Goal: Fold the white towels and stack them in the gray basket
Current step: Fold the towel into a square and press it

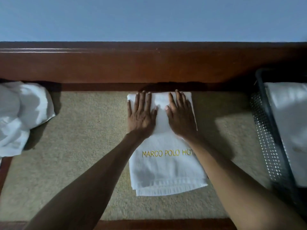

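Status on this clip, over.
Grips: left hand and right hand flat on half-folded towel. Right: gray basket holds folded towel. Left: crumpled towels; nothing blocking.

— What of the person shows?
— Two arms and their hands, nothing more. The left arm (93, 176) and the right arm (232, 176) both run in from the bottom edge.
— Any sleeves?
— Both forearms are bare along all that shows, and so are the wrists.
— And the hands?
— The left hand (141, 117) and the right hand (181, 118) are bare as well. The fingers (144, 100) are long and slim, and tendons and knuckles make faint ridges across the backs.
— Nails?
— The nails (155, 108) are short, cut close to the fingertip. The light is dim, so finer marks cannot be made out.
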Available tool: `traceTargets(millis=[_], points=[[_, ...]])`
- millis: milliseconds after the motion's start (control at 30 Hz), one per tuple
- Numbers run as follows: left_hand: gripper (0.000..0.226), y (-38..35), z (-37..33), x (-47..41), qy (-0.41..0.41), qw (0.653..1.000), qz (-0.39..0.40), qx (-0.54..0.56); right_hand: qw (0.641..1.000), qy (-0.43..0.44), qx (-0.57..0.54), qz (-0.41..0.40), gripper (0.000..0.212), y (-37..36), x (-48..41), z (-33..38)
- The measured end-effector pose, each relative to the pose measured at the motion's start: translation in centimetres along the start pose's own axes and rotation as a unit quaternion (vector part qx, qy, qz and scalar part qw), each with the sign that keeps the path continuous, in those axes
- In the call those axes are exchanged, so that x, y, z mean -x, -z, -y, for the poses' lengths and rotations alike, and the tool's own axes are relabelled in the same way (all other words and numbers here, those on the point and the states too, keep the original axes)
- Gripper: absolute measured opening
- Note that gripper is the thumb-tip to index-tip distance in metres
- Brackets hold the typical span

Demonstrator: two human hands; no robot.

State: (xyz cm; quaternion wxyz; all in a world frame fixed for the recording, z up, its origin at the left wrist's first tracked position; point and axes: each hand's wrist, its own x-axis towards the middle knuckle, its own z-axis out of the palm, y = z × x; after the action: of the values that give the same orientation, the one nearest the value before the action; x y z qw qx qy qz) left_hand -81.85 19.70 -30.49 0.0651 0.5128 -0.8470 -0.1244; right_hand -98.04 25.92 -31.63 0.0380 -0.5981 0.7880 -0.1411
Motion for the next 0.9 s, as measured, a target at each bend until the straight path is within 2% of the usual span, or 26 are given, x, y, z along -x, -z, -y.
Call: traceTargets(millis=[167, 367, 600, 900], points=[[0.066, -0.8, 0.1, -0.6, 0.011, 1.0, 0.014, -0.012, 0.999, 0.004, 0.02, -0.033, 0.057, -0.9, -0.2, -0.3], [0.067, -0.7, -0.4, 0.8, 0.019, 1.0, 0.009, -0.015, 1.0, -0.007, 0.008, -0.003, 0.063, -0.1, 1.4, 0.5], [0.067, -0.9, -1.4, 10.5, 0.027, 0.998, 0.043, 0.034, 0.999, -0.027, -0.034, 0.024, 0.064, 1.1, 11.1, 0.3], [0.067, -1.1, -1.1, 20.0, -0.029, 0.998, 0.038, 0.033, 0.994, -0.013, -0.102, 0.038, 0.064, 2.6, 20.3, -1.8]])
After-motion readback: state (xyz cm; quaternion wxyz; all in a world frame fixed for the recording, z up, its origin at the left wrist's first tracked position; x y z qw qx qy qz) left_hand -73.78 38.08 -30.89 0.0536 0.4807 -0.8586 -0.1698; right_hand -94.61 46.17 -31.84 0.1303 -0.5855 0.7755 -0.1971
